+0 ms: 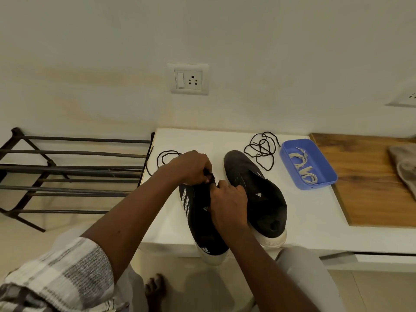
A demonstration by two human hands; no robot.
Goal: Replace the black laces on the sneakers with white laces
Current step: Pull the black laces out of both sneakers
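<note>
Two black sneakers with white soles lie on a white table (315, 221). On the left sneaker (202, 226), my left hand (191, 166) pinches the black tongue and my right hand (227, 199) grips the upper by the eyelets. No lace shows on the right sneaker (256, 192). One loose black lace (162, 159) lies behind my left hand and another black lace (262, 152) lies coiled beyond the right sneaker. White laces (302, 164) sit in a blue tray (324, 174) at the right.
A dark metal shoe rack (67, 172) stands left of the table. A wooden board (369, 176) with a beige cloth (405, 170) on it lies at the right. A wall socket (188, 79) is on the wall behind. The left sneaker's heel overhangs the table's front edge.
</note>
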